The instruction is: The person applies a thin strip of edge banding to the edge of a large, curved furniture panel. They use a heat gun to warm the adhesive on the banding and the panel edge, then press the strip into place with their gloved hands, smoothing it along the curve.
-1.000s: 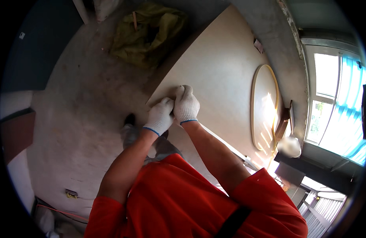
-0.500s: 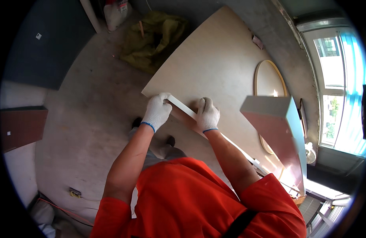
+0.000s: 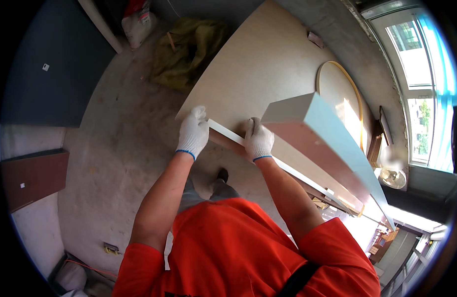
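A long narrow board [image 3: 225,131] with a white edge on top and a brownish side runs from my left hand back past my right forearm. At its far end my left hand [image 3: 193,132], in a white knitted glove with a blue cuff, is closed around it. My right hand [image 3: 259,141], gloved the same way, grips the board a short way along. Beneath and beyond both hands lies a large beige sheet [image 3: 268,54]. To the right of my right hand stands a tall box-like panel [image 3: 298,121], pale on top and brownish-pink on its side.
A curved yellow-edged piece [image 3: 355,86] lies on the sheet's right side. A crumpled olive sack [image 3: 189,59] is on the floor ahead. Dark panels [image 3: 55,69] and a brown panel [image 3: 35,178] stand at the left. A window [image 3: 416,99] is at the right.
My view has shifted, and the box-like panel now appears nearer my right hand. My left hand sits slightly higher at the board's end; my right hand keeps its grip.
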`<action>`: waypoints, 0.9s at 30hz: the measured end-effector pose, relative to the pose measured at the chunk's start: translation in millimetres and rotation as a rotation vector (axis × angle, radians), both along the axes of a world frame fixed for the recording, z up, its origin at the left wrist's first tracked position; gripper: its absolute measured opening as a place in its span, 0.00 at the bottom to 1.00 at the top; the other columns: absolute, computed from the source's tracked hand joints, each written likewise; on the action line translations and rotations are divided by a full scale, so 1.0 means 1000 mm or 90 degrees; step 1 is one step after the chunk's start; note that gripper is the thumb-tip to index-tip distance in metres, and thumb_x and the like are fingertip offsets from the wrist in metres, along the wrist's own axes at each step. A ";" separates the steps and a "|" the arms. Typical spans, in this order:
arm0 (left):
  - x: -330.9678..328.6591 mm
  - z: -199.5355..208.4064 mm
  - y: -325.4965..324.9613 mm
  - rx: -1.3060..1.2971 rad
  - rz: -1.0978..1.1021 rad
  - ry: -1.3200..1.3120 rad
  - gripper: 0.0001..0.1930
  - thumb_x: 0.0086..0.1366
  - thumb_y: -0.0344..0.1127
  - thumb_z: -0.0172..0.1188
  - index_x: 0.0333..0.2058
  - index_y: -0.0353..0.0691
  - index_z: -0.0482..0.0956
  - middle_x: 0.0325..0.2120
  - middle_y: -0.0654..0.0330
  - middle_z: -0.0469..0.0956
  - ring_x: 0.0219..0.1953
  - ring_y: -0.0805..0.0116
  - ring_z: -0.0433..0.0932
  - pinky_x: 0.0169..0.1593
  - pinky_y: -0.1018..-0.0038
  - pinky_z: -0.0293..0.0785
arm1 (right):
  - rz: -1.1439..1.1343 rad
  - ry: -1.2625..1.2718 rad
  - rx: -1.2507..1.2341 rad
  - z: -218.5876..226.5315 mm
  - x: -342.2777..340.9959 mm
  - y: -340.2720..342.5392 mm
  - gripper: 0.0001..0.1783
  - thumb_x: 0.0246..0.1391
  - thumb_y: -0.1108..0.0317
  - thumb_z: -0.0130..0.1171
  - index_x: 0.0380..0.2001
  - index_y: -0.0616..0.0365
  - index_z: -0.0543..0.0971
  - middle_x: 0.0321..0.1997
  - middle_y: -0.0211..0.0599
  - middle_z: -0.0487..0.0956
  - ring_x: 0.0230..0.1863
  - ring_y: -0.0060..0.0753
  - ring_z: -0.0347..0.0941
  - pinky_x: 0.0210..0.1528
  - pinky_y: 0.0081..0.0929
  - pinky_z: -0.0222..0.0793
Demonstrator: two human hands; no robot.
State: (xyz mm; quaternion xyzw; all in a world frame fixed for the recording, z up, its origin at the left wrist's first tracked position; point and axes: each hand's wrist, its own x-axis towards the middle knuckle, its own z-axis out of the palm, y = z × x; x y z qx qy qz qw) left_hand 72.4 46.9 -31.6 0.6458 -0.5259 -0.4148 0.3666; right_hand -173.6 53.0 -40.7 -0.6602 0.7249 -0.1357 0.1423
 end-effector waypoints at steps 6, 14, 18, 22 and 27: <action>-0.011 0.000 0.022 0.000 0.001 0.125 0.21 0.62 0.23 0.52 0.54 0.33 0.81 0.50 0.42 0.83 0.55 0.46 0.82 0.60 0.62 0.77 | 0.025 0.051 -0.011 0.014 0.013 -0.004 0.20 0.76 0.54 0.45 0.43 0.58 0.80 0.38 0.56 0.83 0.41 0.67 0.79 0.46 0.57 0.73; -0.018 0.092 0.033 -0.015 -0.043 0.249 0.25 0.65 0.19 0.51 0.61 0.27 0.75 0.51 0.48 0.83 0.52 0.62 0.83 0.59 0.69 0.77 | 0.148 0.118 0.074 0.051 0.012 -0.002 0.17 0.71 0.57 0.50 0.46 0.57 0.82 0.46 0.56 0.83 0.48 0.65 0.79 0.49 0.58 0.73; -0.011 0.079 0.040 -0.002 0.043 0.361 0.25 0.68 0.19 0.50 0.65 0.27 0.71 0.50 0.53 0.82 0.51 0.68 0.82 0.59 0.73 0.77 | 0.155 0.122 0.073 0.041 0.008 0.001 0.17 0.69 0.59 0.51 0.48 0.57 0.83 0.49 0.55 0.84 0.49 0.64 0.80 0.50 0.58 0.74; 0.002 0.084 0.044 -0.081 0.141 0.388 0.22 0.72 0.20 0.51 0.63 0.27 0.72 0.48 0.53 0.81 0.49 0.68 0.81 0.58 0.71 0.79 | 0.216 0.160 0.093 0.053 0.012 -0.002 0.17 0.68 0.60 0.52 0.48 0.57 0.83 0.50 0.54 0.84 0.50 0.64 0.80 0.50 0.57 0.75; 0.009 0.058 0.049 -0.104 0.059 0.173 0.18 0.69 0.22 0.56 0.57 0.35 0.80 0.48 0.55 0.82 0.47 0.66 0.83 0.53 0.69 0.80 | 0.154 0.085 0.065 0.046 0.014 -0.001 0.17 0.69 0.58 0.52 0.48 0.55 0.84 0.49 0.53 0.85 0.51 0.64 0.80 0.51 0.56 0.75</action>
